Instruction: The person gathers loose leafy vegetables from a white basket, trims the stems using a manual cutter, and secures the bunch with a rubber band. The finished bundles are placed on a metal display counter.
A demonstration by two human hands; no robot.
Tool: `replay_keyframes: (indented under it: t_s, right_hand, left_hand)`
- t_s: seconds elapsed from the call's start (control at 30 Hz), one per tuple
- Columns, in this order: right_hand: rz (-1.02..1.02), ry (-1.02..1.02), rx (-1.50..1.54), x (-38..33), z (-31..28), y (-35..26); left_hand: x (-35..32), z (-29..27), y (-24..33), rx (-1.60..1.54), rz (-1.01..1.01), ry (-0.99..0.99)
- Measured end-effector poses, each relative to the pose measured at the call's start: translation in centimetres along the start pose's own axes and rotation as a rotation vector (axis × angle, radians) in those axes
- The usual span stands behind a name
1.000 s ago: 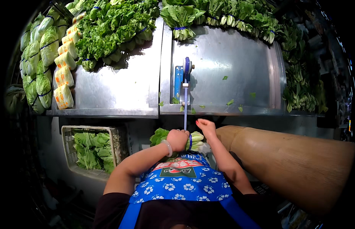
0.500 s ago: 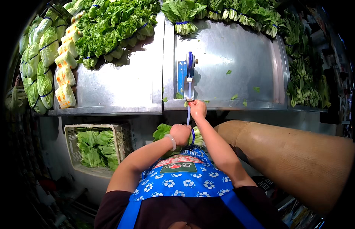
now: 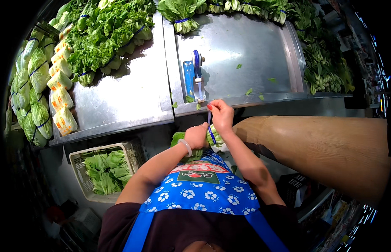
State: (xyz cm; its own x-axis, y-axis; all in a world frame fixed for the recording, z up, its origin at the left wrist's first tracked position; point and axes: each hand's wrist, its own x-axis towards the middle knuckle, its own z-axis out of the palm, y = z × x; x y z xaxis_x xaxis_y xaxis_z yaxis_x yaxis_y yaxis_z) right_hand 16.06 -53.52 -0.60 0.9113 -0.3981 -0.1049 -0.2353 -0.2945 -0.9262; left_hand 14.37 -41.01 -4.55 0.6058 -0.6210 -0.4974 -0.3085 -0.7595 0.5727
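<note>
A produce stall with a sloped steel display counter (image 3: 120, 101) fills the view, its two metal panels meeting at a seam near the middle and its front edge curving above the person's arms.

Nearest the camera is the person's blue flowered apron (image 3: 199, 191), and both forearms reach up from it toward the counter's front edge. The left hand (image 3: 196, 136), a pale bangle on its wrist, is closed around a bunch of leafy greens (image 3: 191, 147) held just below the front edge, in front of the apron. The right hand (image 3: 221, 115) is just beside it and slightly higher, fingers pinched shut on a strip of blue tape (image 3: 210, 130) that runs down to the bunch and wraps its stems.

To the left, below the counter, a pale plastic crate (image 3: 80, 157) holds more loose greens. To the right, a large brown paper-covered roll (image 3: 321, 147) lies under the counter's right end.

On the counter, a blue tape dispenser (image 3: 194, 77) stands at the front edge of the right panel, just above the right hand, with a few torn leaf scraps (image 3: 249, 91) scattered on the bare metal near it. Along the left edge lie wrapped cabbages (image 3: 61, 101). A heap of leaf lettuce (image 3: 107, 38) covers the far left corner. Bundled greens (image 3: 229, 6) line the far edge, and more bunches (image 3: 325, 67) are stacked down the right edge.
</note>
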Motion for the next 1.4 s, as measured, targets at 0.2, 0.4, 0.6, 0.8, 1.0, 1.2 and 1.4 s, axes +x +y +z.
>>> replay_keyframes:
  t_s: [0.2,0.4,0.6,0.8,1.0,1.2,1.4]
  right_hand:
    - [-0.601,-0.054,-0.232,-5.6,-3.7,-4.0]
    - [-0.788,0.026,-0.408,-6.6,-6.7,-5.9]
    - [-0.857,0.114,-0.548,-6.3,-7.5,-7.0]
    - [-1.137,0.078,-0.751,-4.5,-8.4,-7.5]
    - [-0.788,-0.128,-1.296,-3.2,-11.4,-3.1]
    - [0.389,-0.675,0.88,0.0,-5.8,-5.1]
    - [0.246,-1.157,1.4,-2.0,-0.1,-12.8]
  left_hand:
    - [2.8,-4.1,-2.4,-0.528,0.105,-0.049]
    - [1.1,-11.0,-0.5,-1.107,0.195,-0.514]
    - [-0.6,-14.7,0.9,-1.171,0.166,-0.64]
    - [-1.9,-16.2,0.1,-1.297,0.249,-0.672]
    - [-4.4,-20.1,-2.3,-0.902,0.535,0.087]
    - [-9.6,-24.8,0.4,0.645,0.994,0.985]
    - [-11.3,-26.3,-0.1,1.053,1.213,0.991]
